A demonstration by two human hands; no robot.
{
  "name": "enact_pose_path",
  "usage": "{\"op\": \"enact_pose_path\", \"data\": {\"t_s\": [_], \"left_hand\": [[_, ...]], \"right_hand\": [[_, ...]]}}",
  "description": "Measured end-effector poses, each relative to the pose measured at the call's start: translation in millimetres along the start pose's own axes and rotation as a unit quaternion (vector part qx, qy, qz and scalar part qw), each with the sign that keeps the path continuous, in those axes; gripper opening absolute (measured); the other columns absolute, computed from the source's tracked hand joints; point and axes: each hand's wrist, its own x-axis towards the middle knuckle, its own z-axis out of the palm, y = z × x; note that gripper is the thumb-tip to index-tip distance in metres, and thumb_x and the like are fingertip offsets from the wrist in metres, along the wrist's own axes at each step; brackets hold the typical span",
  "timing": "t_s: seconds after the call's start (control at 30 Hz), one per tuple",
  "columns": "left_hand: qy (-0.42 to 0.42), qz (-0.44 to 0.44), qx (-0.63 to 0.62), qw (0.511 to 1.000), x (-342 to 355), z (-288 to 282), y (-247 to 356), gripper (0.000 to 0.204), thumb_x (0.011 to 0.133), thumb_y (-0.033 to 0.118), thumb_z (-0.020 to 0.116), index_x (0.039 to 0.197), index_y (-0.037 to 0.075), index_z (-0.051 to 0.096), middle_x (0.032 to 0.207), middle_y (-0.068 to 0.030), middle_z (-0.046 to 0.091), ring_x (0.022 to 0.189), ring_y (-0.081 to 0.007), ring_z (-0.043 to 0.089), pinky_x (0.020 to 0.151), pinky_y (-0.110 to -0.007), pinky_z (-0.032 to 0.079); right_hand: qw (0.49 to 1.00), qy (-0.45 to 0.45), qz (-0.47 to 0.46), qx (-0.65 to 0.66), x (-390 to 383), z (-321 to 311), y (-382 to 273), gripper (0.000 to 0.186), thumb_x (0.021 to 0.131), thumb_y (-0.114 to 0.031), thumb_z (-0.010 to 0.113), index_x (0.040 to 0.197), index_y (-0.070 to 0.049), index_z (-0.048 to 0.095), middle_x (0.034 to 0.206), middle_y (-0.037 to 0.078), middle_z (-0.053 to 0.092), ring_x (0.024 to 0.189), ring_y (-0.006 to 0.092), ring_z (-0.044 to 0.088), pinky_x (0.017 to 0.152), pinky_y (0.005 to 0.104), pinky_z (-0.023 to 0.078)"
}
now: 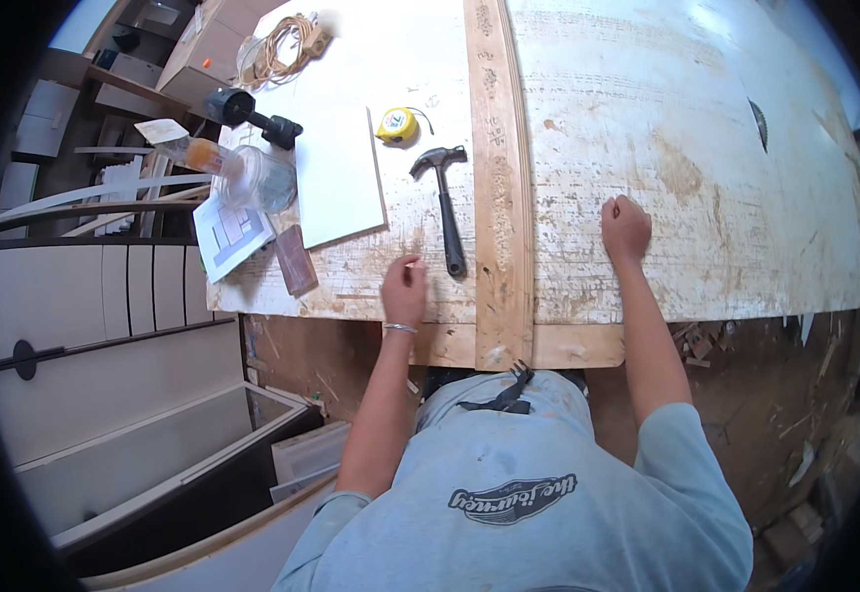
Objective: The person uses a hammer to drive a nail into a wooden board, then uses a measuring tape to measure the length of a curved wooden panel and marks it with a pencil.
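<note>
Blue shirt (538, 439) foremost, the hammer (448, 217) lies just right of the loosely curled left hand (403, 288), the right hand (626, 230) clenched.

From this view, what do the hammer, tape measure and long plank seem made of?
Hammer: dark head, likely steel, by its dull sheen; black handle, probably rubber or plastic-covered.
Tape measure: probably plastic case, judging by its smooth, bright yellow shell.
Long plank: most likely bare wood, matte, by its tan colour and worn, marked face; solid or ply, can't tell.
</note>
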Motion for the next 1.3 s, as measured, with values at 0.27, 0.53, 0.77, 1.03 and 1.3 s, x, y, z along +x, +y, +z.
{"op": "enact_pose_path", "data": {"t_s": [0.27, 0.53, 0.77, 1.03, 1.3], "left_hand": [[-0.142, 0.085, 0.079, 0.983, 50, -22, 2, 0.020, 0.097, 0.025, 0.063, 0.102, 0.008, 0.072, 0.082, -0.0090, 0.070, 0.072, -0.0188, 0.066, 0.068, -0.033, 0.053], [-0.121, 0.150, 0.067, 0.979, 68, -27, -16, 0.016, 0.090, 0.027, 0.064, 0.088, 0.013, 0.071, 0.066, -0.0061, 0.065, 0.060, -0.0244, 0.065, 0.059, -0.037, 0.052], [-0.157, 0.145, 0.068, 0.975, 71, -34, -21, 0.021, 0.091, 0.030, 0.062, 0.082, 0.012, 0.068, 0.067, -0.0076, 0.066, 0.063, -0.0294, 0.066, 0.060, -0.042, 0.053], [-0.143, 0.159, 0.069, 0.974, 73, -33, -24, 0.020, 0.090, 0.029, 0.062, 0.081, 0.012, 0.067, 0.068, -0.0075, 0.066, 0.063, -0.0289, 0.066, 0.059, -0.042, 0.053], [-0.163, 0.178, 0.037, 0.970, 74, -34, -26, 0.020, 0.091, 0.028, 0.060, 0.082, 0.012, 0.067, 0.071, -0.0088, 0.067, 0.066, -0.0299, 0.067, 0.063, -0.043, 0.053]], "right_hand": [[0.966, -0.150, 0.135, 0.160, -88, -15, -33, 0.030, 0.097, -0.030, 0.058, 0.088, -0.001, 0.061, 0.080, 0.020, 0.066, 0.077, 0.0408, 0.063, 0.072, 0.0501, 0.048], [0.983, -0.140, 0.106, 0.051, -179, -3, -143, 0.037, 0.099, -0.036, 0.056, 0.110, 0.000, 0.054, 0.107, 0.027, 0.062, 0.103, 0.0466, 0.060, 0.087, 0.0521, 0.047], [0.975, -0.207, 0.071, -0.021, -162, -5, -138, 0.045, 0.100, -0.043, 0.052, 0.109, 0.000, 0.053, 0.102, 0.029, 0.064, 0.098, 0.0495, 0.062, 0.084, 0.0560, 0.047], [0.975, -0.180, 0.094, -0.093, -159, -4, -166, 0.044, 0.102, -0.046, 0.045, 0.104, -0.004, 0.056, 0.096, 0.029, 0.067, 0.089, 0.0495, 0.064, 0.080, 0.0569, 0.048], [0.978, -0.073, 0.166, -0.102, -177, 16, -166, 0.046, 0.101, -0.046, 0.047, 0.103, -0.001, 0.056, 0.100, 0.026, 0.065, 0.096, 0.0464, 0.063, 0.083, 0.0558, 0.048]]}}
